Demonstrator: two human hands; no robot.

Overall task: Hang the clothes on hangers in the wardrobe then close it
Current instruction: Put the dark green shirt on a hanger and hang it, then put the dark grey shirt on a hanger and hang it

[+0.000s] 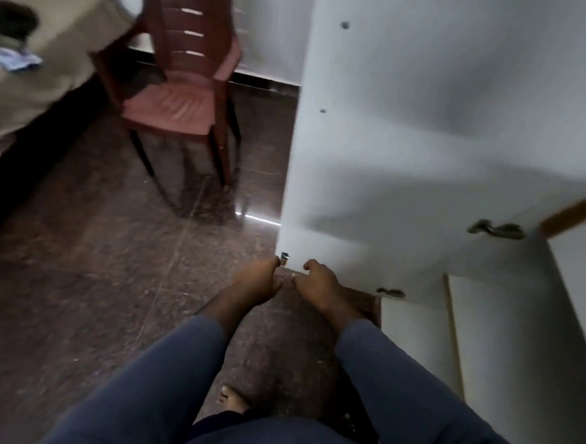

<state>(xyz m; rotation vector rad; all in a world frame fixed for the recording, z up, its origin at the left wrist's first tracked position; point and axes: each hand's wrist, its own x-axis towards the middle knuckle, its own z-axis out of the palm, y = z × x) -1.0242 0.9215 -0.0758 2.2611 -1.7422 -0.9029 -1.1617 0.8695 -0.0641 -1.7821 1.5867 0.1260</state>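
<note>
- Blue-sleeved left grip (257,279) and right grip (319,281) curl at the bottom edge of the white laminate wardrobe door (427,127); blur hides whether they pinch it.
- Small metal catch (285,256) just beside the left grip could nick skin if the door swings.
- Red-brown plastic chair (182,101) stands near; a wide swing might strike it.
- Dark and blue-white crumpled clothes (11,43) lie on the beige-sheeted bed (53,80), well apart from the door, unhung.
- No writing or brand is readable.
</note>
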